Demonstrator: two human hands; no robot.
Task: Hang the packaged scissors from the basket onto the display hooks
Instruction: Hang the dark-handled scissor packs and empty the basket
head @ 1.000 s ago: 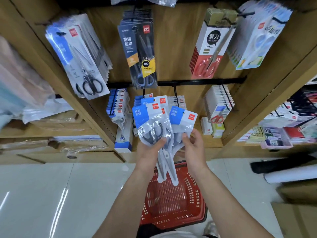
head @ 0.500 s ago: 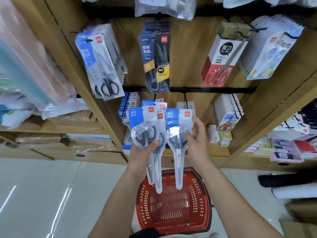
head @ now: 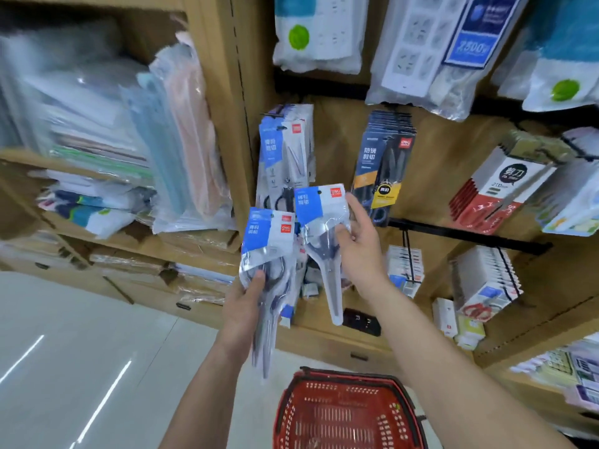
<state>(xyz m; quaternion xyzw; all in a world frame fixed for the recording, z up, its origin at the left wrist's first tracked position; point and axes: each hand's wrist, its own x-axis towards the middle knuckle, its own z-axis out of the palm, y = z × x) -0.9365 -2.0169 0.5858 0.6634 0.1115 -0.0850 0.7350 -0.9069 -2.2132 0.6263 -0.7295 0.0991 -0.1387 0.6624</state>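
My left hand (head: 244, 303) grips a small stack of packaged scissors (head: 270, 251), clear bags with blue and white header cards, held upright. My right hand (head: 359, 244) pinches one single scissors package (head: 319, 222) lifted toward the row of matching blue-carded scissors (head: 285, 157) that hangs on a display hook at the upper left of the wooden bay. The red mesh basket (head: 348, 413) stands on the floor below my arms and looks bare inside.
Black-carded scissors (head: 384, 166) and red-and-white scissors packs (head: 499, 186) hang to the right. Power strips in bags (head: 431, 50) hang above. Stacked plastic folders (head: 152, 147) fill the left shelves. A black rail (head: 466, 236) carries lower hooks with small packs.
My right hand has raised its single package up and away from the left hand's stack, toward the upper hooks. The view has tilted upward and shifted left.
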